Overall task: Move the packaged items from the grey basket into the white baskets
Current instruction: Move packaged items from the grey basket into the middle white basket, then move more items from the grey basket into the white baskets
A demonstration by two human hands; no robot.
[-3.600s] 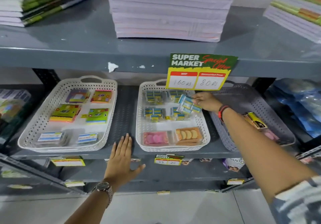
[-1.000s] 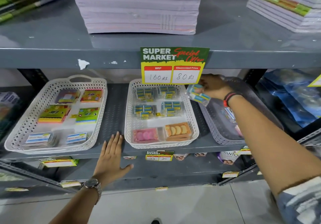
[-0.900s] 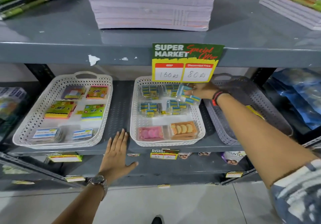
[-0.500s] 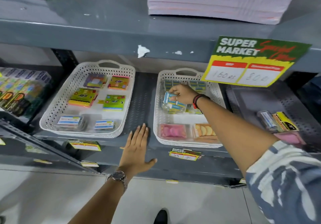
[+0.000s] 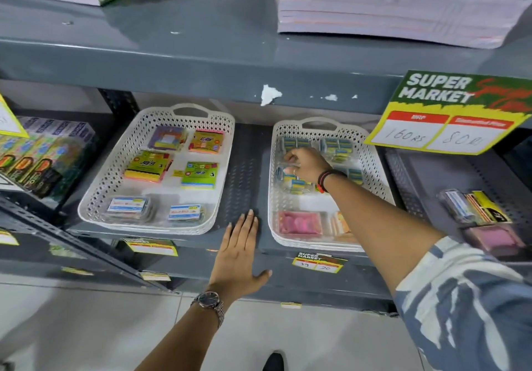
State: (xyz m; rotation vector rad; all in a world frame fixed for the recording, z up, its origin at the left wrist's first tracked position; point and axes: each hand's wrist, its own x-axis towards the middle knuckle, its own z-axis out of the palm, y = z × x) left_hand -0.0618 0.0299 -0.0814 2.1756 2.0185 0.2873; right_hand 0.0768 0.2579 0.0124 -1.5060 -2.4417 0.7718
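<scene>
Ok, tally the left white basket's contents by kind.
In the left white basket:
Colourful sticky-note packs: 4
Clear labelled boxes: 2
Total: 6

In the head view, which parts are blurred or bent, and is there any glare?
Head view: the price sign at the right edge is smeared, its handwriting hardly legible; the grey basket items look soft; the upper shelf edge curves from the wide lens; a pale sheen lies on its top; the white basket is sharp.
</scene>
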